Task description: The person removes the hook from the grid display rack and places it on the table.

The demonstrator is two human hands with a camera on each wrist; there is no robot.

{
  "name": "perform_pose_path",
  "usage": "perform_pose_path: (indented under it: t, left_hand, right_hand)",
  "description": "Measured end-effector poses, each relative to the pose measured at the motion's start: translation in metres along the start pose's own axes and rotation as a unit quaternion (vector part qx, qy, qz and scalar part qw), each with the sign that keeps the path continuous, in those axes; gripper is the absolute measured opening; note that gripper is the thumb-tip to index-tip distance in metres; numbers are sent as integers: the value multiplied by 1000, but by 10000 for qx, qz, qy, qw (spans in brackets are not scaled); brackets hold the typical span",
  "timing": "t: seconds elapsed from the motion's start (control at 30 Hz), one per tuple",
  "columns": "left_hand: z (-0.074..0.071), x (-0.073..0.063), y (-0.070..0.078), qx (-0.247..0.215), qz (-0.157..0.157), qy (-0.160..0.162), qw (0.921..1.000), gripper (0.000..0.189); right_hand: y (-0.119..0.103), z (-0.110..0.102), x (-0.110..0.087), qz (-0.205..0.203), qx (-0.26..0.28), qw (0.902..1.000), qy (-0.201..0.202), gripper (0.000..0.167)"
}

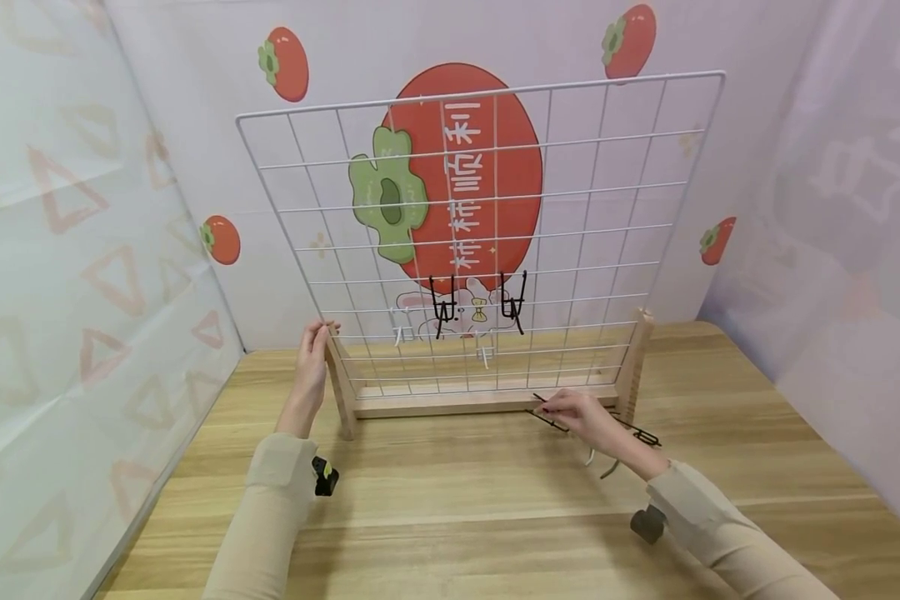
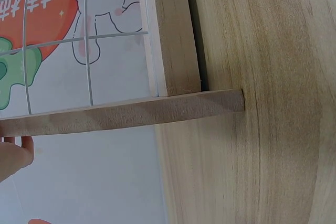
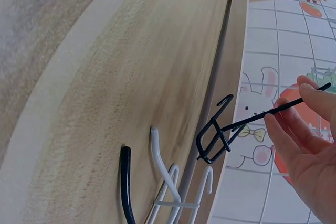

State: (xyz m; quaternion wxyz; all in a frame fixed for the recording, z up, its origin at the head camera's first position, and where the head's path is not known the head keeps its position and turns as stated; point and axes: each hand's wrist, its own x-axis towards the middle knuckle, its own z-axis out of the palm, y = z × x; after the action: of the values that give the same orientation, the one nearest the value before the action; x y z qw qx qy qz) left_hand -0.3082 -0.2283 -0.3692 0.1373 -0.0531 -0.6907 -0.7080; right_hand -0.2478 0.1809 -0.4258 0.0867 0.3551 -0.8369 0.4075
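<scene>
My left hand (image 1: 312, 375) grips the top of the left wooden post (image 1: 340, 392) of a stand, its fingers (image 2: 16, 158) at the post's end in the left wrist view. A white wire grid panel (image 1: 481, 87) stands upright in that stand. My right hand (image 1: 581, 414) pinches a black wire hook (image 3: 262, 114) by its prong, low in front of the panel's right half. The hook's double-clip back (image 3: 212, 140) points away from the fingers. Two black hooks (image 1: 443, 310) and two white hooks (image 1: 484, 353) hang on the panel's lower rows.
Near my right wrist, a white hook (image 3: 176, 198) and a black hook (image 3: 126, 182) lie on the wooden table (image 1: 450, 517). The right wooden post (image 1: 633, 367) rises beside them. A persimmon-printed backdrop (image 1: 570, 42) hangs behind the panel.
</scene>
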Motion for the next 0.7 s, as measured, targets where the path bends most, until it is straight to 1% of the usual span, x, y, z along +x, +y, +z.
perform_pose_path:
  t: [0.07,0.2,0.23,0.3,0.43,0.6,0.7]
  left_hand:
    - [2,-3,5,-28,-57,-8,10000,18]
    - [2,-2,5,-53,-54,11,10000,18]
    - [2,-2,4,-52,-50,25,10000,18]
    - [0,0,-1,-43,-2,31,10000,17]
    - [0,0,-1,-44,-15,36,10000,17]
    - [1,-1,-1,-57,-17,85,9999,15]
    - [1,-1,-1,-76,35,86,9999,14]
  right_hand:
    - [0,0,-1,84,-96,9999,-86,16]
    - [-1,-1,-4,257,-212,9991,-249,17]
    - [-1,0,-5,295,-203,9990,-271,18]
    - [-1,1,-7,372,-153,9986,-345,18]
    - [0,3,-10,526,-22,9969,-578,18]
    - [1,4,-13,555,23,9952,-810,19]
    - [1,4,-13,536,54,9944,-905,18]
